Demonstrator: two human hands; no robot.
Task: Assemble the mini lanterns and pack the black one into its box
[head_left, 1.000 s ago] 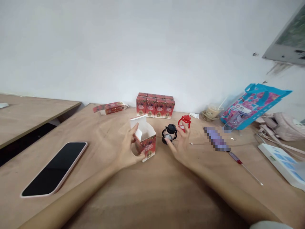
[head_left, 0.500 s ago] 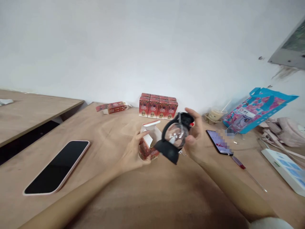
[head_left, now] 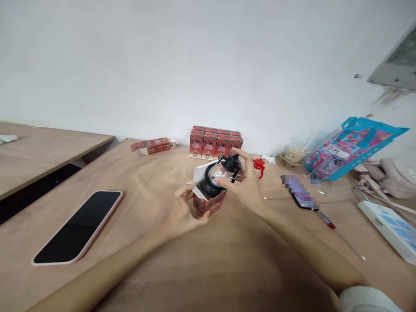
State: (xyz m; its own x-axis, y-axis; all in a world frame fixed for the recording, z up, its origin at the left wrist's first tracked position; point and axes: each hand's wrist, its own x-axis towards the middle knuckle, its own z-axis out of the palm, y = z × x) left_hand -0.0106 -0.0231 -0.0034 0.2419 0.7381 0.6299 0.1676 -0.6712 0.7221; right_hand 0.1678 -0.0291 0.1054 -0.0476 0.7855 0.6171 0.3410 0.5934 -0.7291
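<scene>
My left hand (head_left: 185, 212) is closed round the lower left of a small red printed box (head_left: 211, 205), whose white-lined top is open. A black lantern (head_left: 212, 187) with a clear globe and a wire handle leans in the box's mouth, its base partly inside. My right hand (head_left: 248, 190) grips the lantern from the right, with fingers near its cap and the thumb at the globe. Just beyond that hand, a red lantern part (head_left: 259, 166) is on the table. How deep the black base sits is hidden by the box wall.
A row of closed red boxes (head_left: 209, 145) stands by the wall, with flattened cartons (head_left: 157, 146) to its left. A phone (head_left: 78, 229) lies left; another phone (head_left: 300, 195), a screwdriver (head_left: 328, 223), a drink cup (head_left: 295, 154), a blue floral bag (head_left: 347, 149) and a power strip (head_left: 388, 229) are right.
My right hand has brought the black lantern left and turned it base-down into the box's open top. The left hand still holds the box. The red lantern part behind now shows more.
</scene>
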